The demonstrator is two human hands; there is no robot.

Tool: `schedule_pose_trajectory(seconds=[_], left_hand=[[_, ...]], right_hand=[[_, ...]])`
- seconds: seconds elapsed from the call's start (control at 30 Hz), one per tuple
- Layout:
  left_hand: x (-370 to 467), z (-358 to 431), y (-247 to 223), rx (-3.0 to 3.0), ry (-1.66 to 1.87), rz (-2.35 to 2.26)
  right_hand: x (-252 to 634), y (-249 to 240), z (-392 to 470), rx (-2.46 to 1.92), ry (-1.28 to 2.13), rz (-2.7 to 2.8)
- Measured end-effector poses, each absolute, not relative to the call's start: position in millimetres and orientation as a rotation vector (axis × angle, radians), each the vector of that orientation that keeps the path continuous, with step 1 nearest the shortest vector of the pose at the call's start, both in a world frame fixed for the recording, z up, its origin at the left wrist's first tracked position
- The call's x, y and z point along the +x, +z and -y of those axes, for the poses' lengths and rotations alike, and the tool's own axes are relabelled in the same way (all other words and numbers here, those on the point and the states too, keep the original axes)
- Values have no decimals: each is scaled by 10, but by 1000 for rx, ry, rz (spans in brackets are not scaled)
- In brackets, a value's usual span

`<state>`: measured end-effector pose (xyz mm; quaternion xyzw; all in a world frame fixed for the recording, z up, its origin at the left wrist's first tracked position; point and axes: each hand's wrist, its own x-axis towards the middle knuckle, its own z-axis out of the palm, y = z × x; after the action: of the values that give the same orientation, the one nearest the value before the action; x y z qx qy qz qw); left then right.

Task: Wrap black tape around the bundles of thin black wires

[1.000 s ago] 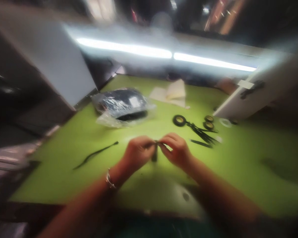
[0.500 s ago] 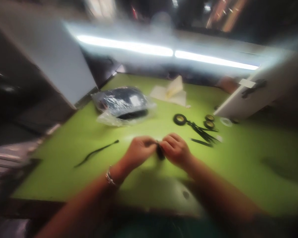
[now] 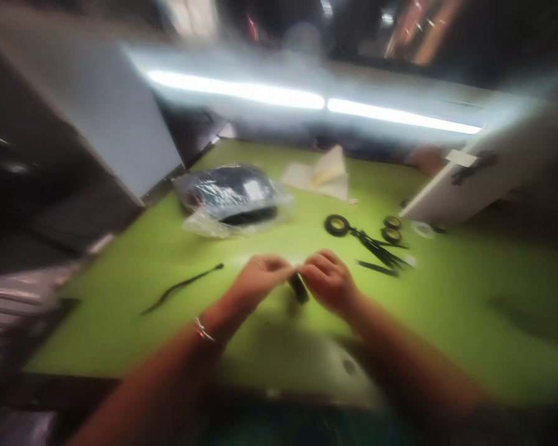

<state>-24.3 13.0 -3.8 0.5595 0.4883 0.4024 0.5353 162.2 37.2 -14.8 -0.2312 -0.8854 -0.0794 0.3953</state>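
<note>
Both hands meet over the green table (image 3: pixel 167 347), fingertips pinched together. A small black piece (image 3: pixel 299 288) hangs down between them, its upper end hidden by the fingers. My left hand (image 3: pixel 263 280), with a bracelet at the wrist, is closed on that piece from the left. My right hand (image 3: pixel 328 280) is closed on it from the right. To the left lies a thin black strap (image 3: pixel 183 287). On the right are a black roll with a yellow core (image 3: pixel 336 225), a bunch of black strips (image 3: pixel 376 246) and two smaller rolls (image 3: pixel 392 233).
A clear plastic bag with dark contents (image 3: pixel 235 198) lies at the back left. Behind the rolls is folded pale paper (image 3: pixel 323 174). A white ring (image 3: pixel 423 230) sits near the right panel (image 3: pixel 474 179). Another panel (image 3: pixel 134 142) stands at left.
The black piece between my fingers has tilted and shows more of its length. My left hand's fingers have straightened slightly toward the right hand, and the bracelet has shifted a little.
</note>
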Motion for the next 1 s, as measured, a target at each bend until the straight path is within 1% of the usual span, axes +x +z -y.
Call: schedule_pose_trajectory(seconds=[0.17,0.27,0.37,0.47,0.73,1.0], left_hand=[[-225,-129,-79,1557,1045,-1262],[-205,-104,-109,1795,1141,-1326],[-192,-73,-138,2126,1225,-1369],[-190,-56,-146,2349,1224,-1363],[-199,-78,-76,2106,1237,-1321],[-192,-66,-28,2059,1075,-1369]], right_hand=[[1612,-97,-388,-665,114,2189],[1618,-59,-367,-718,177,2221],[1615,-29,-335,-758,112,2237],[1603,4,-304,-776,-2,2254],[1572,13,-254,-759,-88,2277],[1590,-77,-279,-712,-279,2336]])
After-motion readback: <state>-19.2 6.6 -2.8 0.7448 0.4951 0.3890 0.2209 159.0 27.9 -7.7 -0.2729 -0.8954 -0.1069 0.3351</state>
